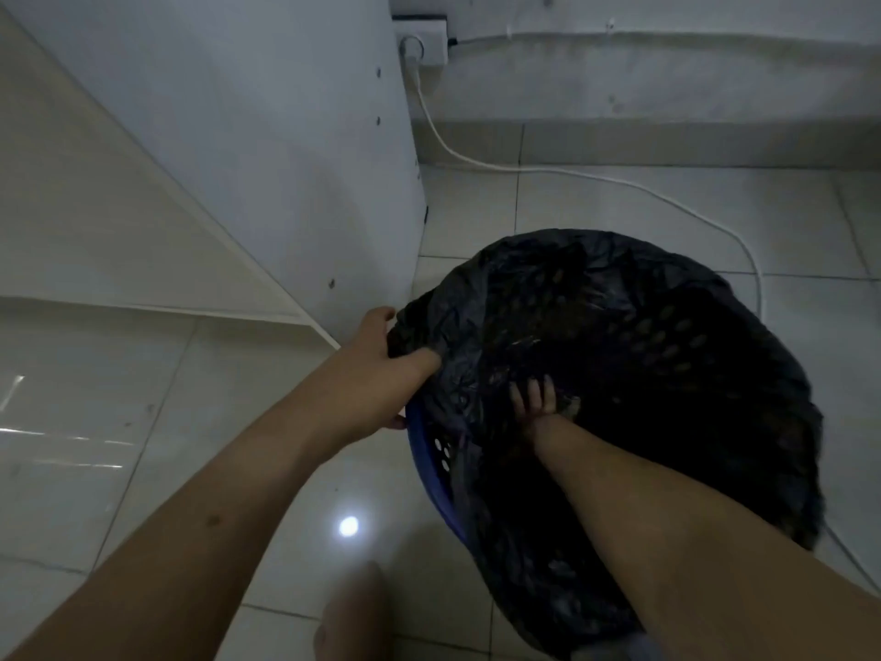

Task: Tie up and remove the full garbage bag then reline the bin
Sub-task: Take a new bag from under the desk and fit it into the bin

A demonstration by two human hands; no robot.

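You have the black bag (643, 355) opened out inside the blue bin (431, 465). Its thin, crumpled film is folded over the rim nearly all round. Only the near-left rim shows bare blue plastic with holes. The bin's perforations show through the film. The bin stands on the floor (619, 207), near its far edge.

The left hand (376, 369) grips the black bag (643, 326) at the rim of the blue bin (431, 462). The right hand (534, 398) is inside, fingers spread on the bag. A white cable (524, 168) lies behind.
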